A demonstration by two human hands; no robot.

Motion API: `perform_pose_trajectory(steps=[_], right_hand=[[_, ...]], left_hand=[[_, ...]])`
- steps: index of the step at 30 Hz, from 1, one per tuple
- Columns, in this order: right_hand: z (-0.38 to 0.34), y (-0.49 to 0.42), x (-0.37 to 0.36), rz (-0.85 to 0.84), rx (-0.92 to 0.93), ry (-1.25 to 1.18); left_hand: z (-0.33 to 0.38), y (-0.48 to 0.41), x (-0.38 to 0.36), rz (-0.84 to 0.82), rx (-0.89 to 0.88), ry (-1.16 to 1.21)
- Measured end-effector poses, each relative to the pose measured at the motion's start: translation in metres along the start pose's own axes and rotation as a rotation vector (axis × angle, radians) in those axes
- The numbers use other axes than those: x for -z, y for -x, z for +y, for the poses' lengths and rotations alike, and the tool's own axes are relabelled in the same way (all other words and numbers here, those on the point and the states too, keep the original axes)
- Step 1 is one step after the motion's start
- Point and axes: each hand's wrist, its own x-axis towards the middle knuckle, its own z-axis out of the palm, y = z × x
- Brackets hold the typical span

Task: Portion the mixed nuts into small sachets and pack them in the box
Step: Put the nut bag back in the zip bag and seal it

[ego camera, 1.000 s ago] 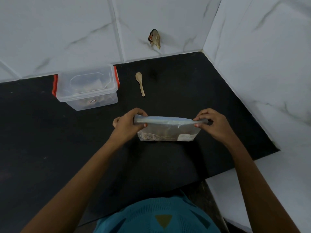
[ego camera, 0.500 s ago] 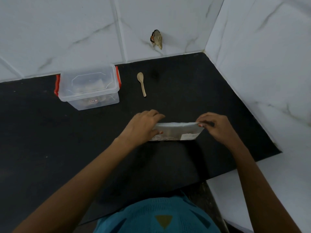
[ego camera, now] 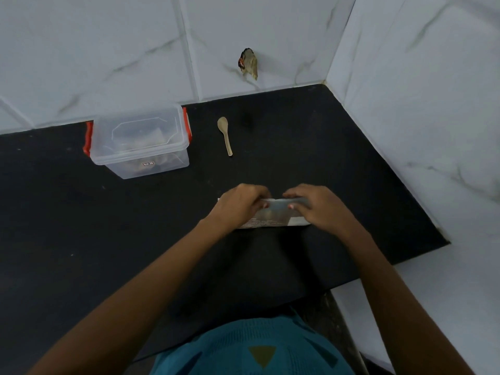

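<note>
Centre of frame, on the black surface (ego camera: 297,147): we log the silvery plastic nut pouch with a printed label (ego camera: 273,217). The left hand (ego camera: 240,204) and right hand (ego camera: 319,209) both pinch its top seal strip, thumbs nearly meeting. We judge it light, soft, crinkly and slippery, and best held at the stiffer strip. One second ago the hands pinched the strip's opposite ends; they have closed inward.

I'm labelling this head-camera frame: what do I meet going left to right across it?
Clear plastic box with red latches → small wooden spoon → crumpled scrap on the tiled wall → right hand, gripping the translucent printed pouch.
</note>
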Motion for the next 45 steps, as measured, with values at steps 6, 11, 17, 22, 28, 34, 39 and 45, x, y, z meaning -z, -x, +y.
perform_pose_trajectory(steps=[6,11,17,22,28,34,39,45], right_hand=[[0.008,-0.012,-0.003,-0.076,-0.171,-0.211],[0.014,-0.021,-0.003,-0.203,-0.174,-0.371],[0.018,-0.026,-0.002,-0.314,-0.167,-0.231],[0.017,-0.019,-0.010,-0.296,-0.088,-0.090],[0.011,-0.001,-0.020,-0.026,-0.014,0.096],[0.014,0.009,-0.028,-0.011,-0.055,0.080],[0.020,0.005,-0.029,-0.089,-0.228,-0.181],[0.029,-0.012,-0.031,-0.210,-0.209,-0.258]], left_hand=[[-0.005,-0.008,-0.003,-0.037,0.051,0.113],[-0.010,-0.011,-0.007,-0.182,0.020,0.001],[-0.010,-0.008,-0.003,-0.176,-0.069,-0.121],[-0.014,-0.007,-0.006,-0.109,-0.134,-0.283],[-0.017,-0.004,-0.013,-0.071,-0.139,-0.384],[-0.025,0.006,-0.008,-0.141,-0.078,-0.179],[-0.035,0.011,-0.013,-0.086,-0.049,-0.221],[-0.039,0.003,-0.027,-0.169,0.117,-0.037]])
